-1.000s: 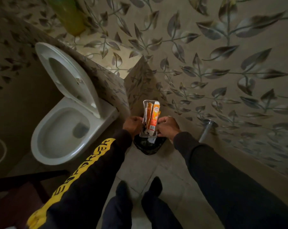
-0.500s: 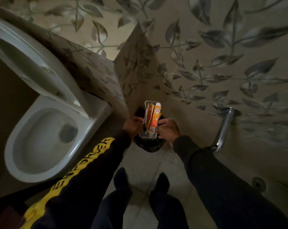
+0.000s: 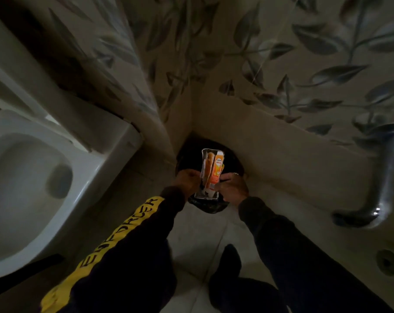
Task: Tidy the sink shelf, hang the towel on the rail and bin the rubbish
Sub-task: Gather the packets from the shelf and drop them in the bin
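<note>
My sleeves (image 3: pixel 288 242) are dark; the left carries a yellow stripe (image 3: pixel 114 251) lettered in black. Dark trousers, dark socks (image 3: pixel 230 260).

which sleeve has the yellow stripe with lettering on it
The left sleeve: a yellow band with black letters runs down it. The right sleeve is plain dark.

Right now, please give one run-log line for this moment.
step: bin rubbish | left hand: holds orange packet | right hand: holds same packet | packet: over black bin in corner | released: no
</note>
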`<state>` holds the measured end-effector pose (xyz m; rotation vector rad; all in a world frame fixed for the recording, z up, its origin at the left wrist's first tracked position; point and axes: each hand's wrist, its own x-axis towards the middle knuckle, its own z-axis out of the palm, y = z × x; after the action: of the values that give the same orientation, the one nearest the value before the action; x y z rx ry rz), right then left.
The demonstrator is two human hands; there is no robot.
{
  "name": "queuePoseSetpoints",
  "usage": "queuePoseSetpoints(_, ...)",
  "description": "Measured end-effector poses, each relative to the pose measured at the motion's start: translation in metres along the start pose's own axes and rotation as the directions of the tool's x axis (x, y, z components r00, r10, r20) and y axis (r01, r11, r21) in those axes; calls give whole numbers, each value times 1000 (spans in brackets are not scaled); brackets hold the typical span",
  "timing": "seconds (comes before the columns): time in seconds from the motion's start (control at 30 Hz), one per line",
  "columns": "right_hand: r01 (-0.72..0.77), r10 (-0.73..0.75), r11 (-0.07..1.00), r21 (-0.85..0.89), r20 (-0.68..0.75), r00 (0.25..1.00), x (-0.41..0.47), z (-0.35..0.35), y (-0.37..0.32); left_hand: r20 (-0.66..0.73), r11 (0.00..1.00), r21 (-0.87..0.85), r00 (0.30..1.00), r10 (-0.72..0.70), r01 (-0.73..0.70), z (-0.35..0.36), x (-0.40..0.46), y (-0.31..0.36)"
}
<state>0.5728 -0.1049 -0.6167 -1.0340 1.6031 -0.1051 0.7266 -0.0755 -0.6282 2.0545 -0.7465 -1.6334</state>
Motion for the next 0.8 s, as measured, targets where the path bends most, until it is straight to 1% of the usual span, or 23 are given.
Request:
queuePoseSetpoints(0.2,1,-2,1000,21,5,1000,71,26,36,-21,999,36,1000,10,-9,17,64,-35)
queuePoseSetpoints(0.3,-15,13,999,52,38,999,104,39,53,-2,991,136,1000,20,-20,26,95,-48)
queuePoseSetpoints(0.4,-41,39,997,69,35,999,131,49,67,9,980,199,1000,14,-16,33,120,-61)
queuePoseSetpoints(0.53,-59,57,997,45,48,997,154,58,86,2,967,252,1000,-23,22,44,146,-79)
queuePoseSetpoints(0.63,-31,30,1000,4,65,997,175,62,96,-35,966,255,999,-29,37,52,167,-87)
queuePoseSetpoints(0.73,-39,43,998,-43,89,995,194,65,101,-29,937,345,999,-37,45,58,188,-93)
queuePoseSetpoints(0.8,-59,64,997,-56,91,994,207,69,105,-41,932,358,998,-50,62,63,203,-98)
